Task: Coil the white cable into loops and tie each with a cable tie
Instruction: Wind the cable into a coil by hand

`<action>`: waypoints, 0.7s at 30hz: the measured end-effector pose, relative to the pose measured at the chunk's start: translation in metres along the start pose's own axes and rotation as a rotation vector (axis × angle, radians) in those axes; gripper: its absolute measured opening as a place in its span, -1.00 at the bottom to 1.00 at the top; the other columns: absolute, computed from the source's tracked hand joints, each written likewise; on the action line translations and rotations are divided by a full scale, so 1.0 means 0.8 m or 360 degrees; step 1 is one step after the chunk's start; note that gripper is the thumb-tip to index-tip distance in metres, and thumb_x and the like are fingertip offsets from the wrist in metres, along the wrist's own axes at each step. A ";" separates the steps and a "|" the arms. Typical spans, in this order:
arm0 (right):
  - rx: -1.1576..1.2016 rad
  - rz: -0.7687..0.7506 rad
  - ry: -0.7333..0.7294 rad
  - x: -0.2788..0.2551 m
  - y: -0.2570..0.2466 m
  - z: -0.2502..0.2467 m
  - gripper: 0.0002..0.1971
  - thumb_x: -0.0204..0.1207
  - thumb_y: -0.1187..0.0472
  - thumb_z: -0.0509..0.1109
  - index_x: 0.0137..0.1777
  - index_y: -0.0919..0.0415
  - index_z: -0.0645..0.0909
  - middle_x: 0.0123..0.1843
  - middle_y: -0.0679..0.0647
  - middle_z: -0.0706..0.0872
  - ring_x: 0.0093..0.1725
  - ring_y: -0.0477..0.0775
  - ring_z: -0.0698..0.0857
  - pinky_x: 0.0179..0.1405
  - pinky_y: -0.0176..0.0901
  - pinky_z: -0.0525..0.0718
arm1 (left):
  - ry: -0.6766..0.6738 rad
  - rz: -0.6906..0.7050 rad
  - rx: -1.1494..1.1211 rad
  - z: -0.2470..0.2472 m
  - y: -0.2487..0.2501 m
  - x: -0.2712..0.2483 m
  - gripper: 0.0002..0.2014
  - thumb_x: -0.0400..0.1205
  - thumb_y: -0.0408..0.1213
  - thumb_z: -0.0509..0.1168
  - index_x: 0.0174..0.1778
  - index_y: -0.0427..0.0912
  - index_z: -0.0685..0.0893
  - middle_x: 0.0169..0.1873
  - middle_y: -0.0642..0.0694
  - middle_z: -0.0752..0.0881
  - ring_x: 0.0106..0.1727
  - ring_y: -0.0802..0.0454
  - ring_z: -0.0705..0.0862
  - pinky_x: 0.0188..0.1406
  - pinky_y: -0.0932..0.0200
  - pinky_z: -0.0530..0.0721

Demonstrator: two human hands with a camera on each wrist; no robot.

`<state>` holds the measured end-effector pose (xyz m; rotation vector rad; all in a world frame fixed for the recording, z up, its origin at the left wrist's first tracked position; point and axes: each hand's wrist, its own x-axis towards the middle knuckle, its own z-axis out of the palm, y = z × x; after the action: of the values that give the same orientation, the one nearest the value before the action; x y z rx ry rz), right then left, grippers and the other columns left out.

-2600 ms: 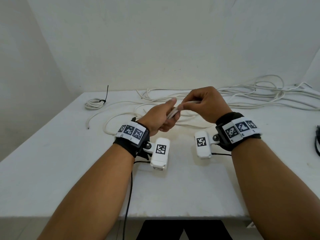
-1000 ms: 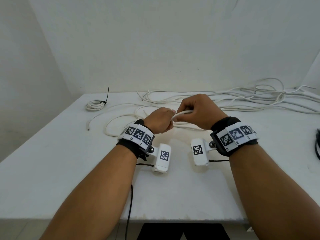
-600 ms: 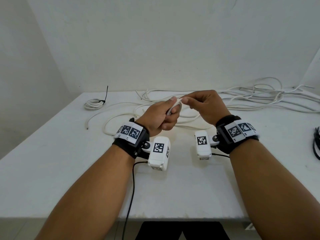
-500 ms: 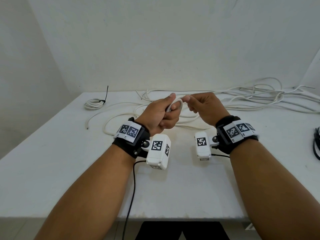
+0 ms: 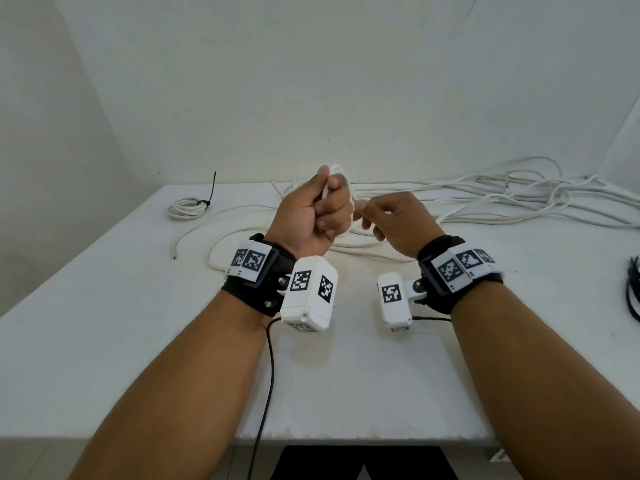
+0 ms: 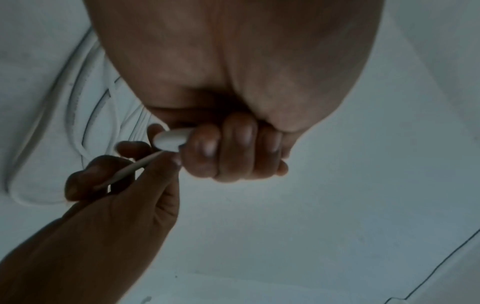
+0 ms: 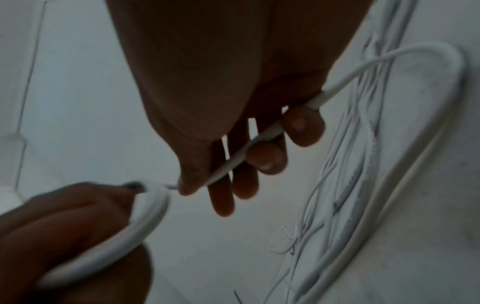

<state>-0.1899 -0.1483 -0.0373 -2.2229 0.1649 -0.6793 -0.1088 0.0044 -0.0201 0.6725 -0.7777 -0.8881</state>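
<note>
My left hand (image 5: 318, 216) is raised above the table, its fingers curled round a small coil of white cable (image 5: 341, 176) that sticks out above the fist. In the left wrist view the coil (image 6: 171, 138) shows beside the curled fingers (image 6: 233, 148). My right hand (image 5: 388, 220) is just to its right, and the free strand (image 7: 241, 158) runs between its thumb and curled fingers toward the coil (image 7: 124, 232). The rest of the cable (image 5: 363, 239) trails down onto the table behind both hands.
A finished coil (image 5: 188, 206) tied with a black cable tie (image 5: 212, 188) lies at the back left. More white cables (image 5: 519, 199) are tangled along the back right. Black cable ties (image 5: 633, 292) lie at the right edge of the white table (image 5: 104, 323).
My left hand has risen and turned upright with the coil. My right hand has slid back along the strand and dropped slightly lower than the left.
</note>
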 end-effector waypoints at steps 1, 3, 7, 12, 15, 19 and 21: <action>-0.0094 0.0026 -0.0115 -0.003 -0.006 0.004 -0.60 0.68 -0.05 0.30 -0.40 0.00 0.68 -0.58 -0.17 0.63 -0.61 -0.20 0.49 -0.44 -0.34 0.49 | 0.0082 0.0061 -0.0015 0.000 -0.001 0.001 -0.64 0.80 -0.10 -0.10 -0.23 -0.13 0.44 -0.66 0.10 0.33 -0.69 0.21 0.27 -0.67 0.32 0.30; -0.0255 0.0141 -0.0356 -0.005 -0.015 0.013 -0.55 0.70 -0.07 0.25 -0.43 0.02 0.67 -0.63 -0.13 0.59 -0.62 -0.19 0.47 -0.41 -0.29 0.49 | 0.0239 0.0169 -0.0083 -0.001 -0.003 0.005 -0.68 0.80 -0.16 -0.08 -0.13 -0.19 0.49 -0.60 0.06 0.37 -0.63 0.17 0.32 -0.61 0.30 0.37; -0.0553 0.0211 -0.0706 -0.011 -0.023 0.025 -0.47 0.63 -0.19 0.28 -0.45 0.16 0.61 -0.62 -0.11 0.57 -0.57 -0.10 0.49 -0.30 -0.15 0.53 | 0.0553 0.0311 0.0020 -0.014 -0.004 0.011 -0.76 0.78 -0.33 -0.06 -0.05 -0.21 0.50 -0.52 0.02 0.47 -0.52 0.11 0.43 -0.45 0.26 0.41; -0.0581 0.0036 -0.0836 -0.017 -0.037 0.020 -0.80 0.60 -0.05 0.39 0.03 -0.04 0.81 -0.24 0.03 0.79 -0.26 0.07 0.69 -0.10 -0.06 0.68 | 0.0923 0.0212 0.1295 -0.033 -0.002 0.007 -0.85 0.77 -0.33 0.03 -0.10 -0.17 0.44 -0.44 -0.01 0.45 -0.45 0.07 0.41 -0.41 0.23 0.40; -0.0503 -0.0073 -0.0588 -0.014 -0.035 0.013 -0.86 0.55 0.02 0.46 -0.05 0.01 0.82 -0.30 0.01 0.77 -0.35 -0.01 0.64 -0.31 -0.12 0.60 | 0.0834 -0.0164 0.1665 -0.033 0.001 0.002 -0.88 0.74 -0.27 0.10 -0.06 -0.21 0.46 -0.42 -0.03 0.50 -0.44 0.07 0.45 -0.40 0.24 0.44; -0.0313 -0.0082 -0.0316 -0.011 -0.026 0.004 -0.86 0.34 0.07 0.65 -0.29 0.08 0.76 -0.39 0.01 0.73 -0.45 -0.13 0.55 -0.41 -0.26 0.52 | 0.0554 -0.0461 0.2221 -0.029 -0.003 0.003 -0.72 0.76 -0.29 0.07 -0.30 -0.05 0.44 -0.38 0.01 0.49 -0.44 0.20 0.45 -0.48 0.41 0.41; -0.0296 -0.0126 -0.0233 -0.010 -0.022 0.002 -0.81 0.29 0.04 0.69 -0.31 0.08 0.74 -0.39 -0.04 0.74 -0.43 -0.14 0.58 -0.38 -0.22 0.56 | 0.0410 -0.0574 0.2332 -0.025 -0.006 0.003 -0.68 0.75 -0.29 0.03 -0.34 -0.12 0.48 -0.42 -0.10 0.57 -0.48 0.08 0.48 -0.47 0.33 0.44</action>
<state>-0.1975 -0.1326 -0.0286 -2.4593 0.0687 -0.5595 -0.0934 0.0040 -0.0340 2.2150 -1.0205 -0.3884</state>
